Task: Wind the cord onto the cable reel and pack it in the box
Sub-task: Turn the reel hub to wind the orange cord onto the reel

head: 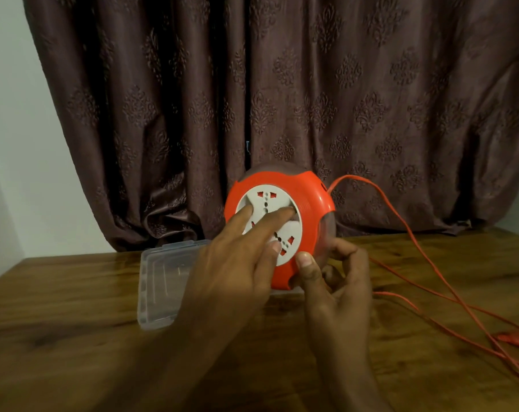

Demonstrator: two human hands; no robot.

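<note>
a clear plastic box [163,281] with its lid lies flat at the left of the brown wooden tabletop [59,322]. my left hand [237,263] reaches over it, fingers straight, two fingertips pressing the white socket face of the round orange cable reel [311,203], which stands on edge in front of the brown patterned curtain [282,84]. my right hand [335,281] curls round the reel's lower rim, thumb on the orange front. the thin orange cord [401,233] leaves the reel's right side and trails loose across the tabletop to the right
</note>
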